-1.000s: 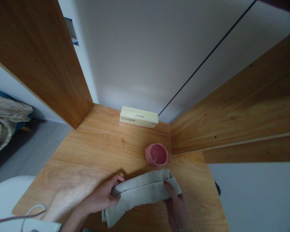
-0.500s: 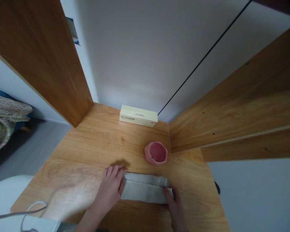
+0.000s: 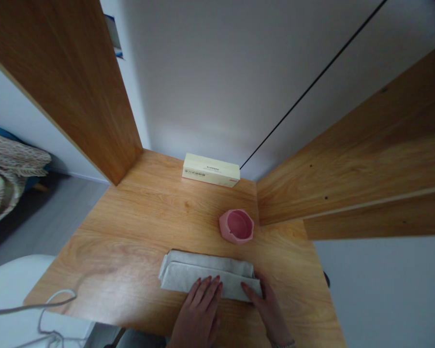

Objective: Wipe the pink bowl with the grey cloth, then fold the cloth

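A grey cloth point(image 3: 206, 274), folded into a long strip, lies flat on the wooden desk point(image 3: 130, 227) near its front edge. My left hand point(image 3: 199, 314) rests flat with its fingers stretched onto the near edge of the cloth, about the middle. My right hand point(image 3: 268, 309) touches the cloth's right end with its fingertips, fingers extended. A pink cup point(image 3: 236, 225) stands just beyond the cloth's right end.
A cream box point(image 3: 210, 170) lies at the back of the desk against the white wall. Wooden panels rise at the left point(image 3: 68, 82) and right point(image 3: 351, 164). A grey cable point(image 3: 47, 304) lies over the white chair at the lower left.
The cloth was held up and folded, then laid flat on the desk. My left hand slid from the cloth's left end to its middle. My right hand stays at the right end.
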Action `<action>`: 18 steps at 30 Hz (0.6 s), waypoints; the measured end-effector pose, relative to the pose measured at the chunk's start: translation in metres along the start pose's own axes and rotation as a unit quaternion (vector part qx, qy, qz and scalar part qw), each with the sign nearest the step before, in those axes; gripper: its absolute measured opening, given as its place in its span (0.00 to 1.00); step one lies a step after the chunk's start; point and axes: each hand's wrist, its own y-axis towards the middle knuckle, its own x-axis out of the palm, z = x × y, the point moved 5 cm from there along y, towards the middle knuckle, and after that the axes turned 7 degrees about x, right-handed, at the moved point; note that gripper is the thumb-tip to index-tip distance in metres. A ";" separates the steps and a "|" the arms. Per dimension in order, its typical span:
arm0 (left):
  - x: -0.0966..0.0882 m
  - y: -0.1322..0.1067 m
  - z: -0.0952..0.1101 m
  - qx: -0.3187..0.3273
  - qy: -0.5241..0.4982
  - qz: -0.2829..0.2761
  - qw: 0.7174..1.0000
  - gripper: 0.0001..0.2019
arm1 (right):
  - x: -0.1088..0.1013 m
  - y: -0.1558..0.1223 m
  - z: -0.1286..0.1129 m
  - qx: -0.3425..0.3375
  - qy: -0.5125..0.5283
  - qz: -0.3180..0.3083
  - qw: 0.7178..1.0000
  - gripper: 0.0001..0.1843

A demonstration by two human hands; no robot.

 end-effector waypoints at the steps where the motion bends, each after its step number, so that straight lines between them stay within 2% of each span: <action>1: 0.000 -0.001 0.000 0.002 0.011 -0.001 1.000 0.35 | -0.001 0.000 -0.001 0.000 0.001 -0.008 1.000 0.23; 5: -0.004 -0.003 0.001 -0.002 0.060 0.013 0.998 0.32 | -0.006 -0.004 -0.009 0.001 0.001 -0.017 1.000 0.20; 11: -0.006 -0.004 0.001 -0.017 0.097 0.021 0.995 0.30 | -0.013 -0.014 -0.020 -0.033 0.009 0.078 0.996 0.21; 14: -0.007 -0.001 0.002 -0.012 0.106 0.022 0.994 0.29 | 0.008 -0.029 -0.040 -0.118 -0.003 0.090 0.989 0.17; 16: -0.008 -0.001 0.004 -0.001 0.109 0.043 0.993 0.27 | 0.034 -0.042 -0.057 -0.177 -0.037 0.067 0.981 0.14; 18: -0.009 -0.005 0.006 0.011 0.099 0.089 0.991 0.23 | 0.066 -0.055 -0.072 -0.215 -0.079 0.015 0.973 0.14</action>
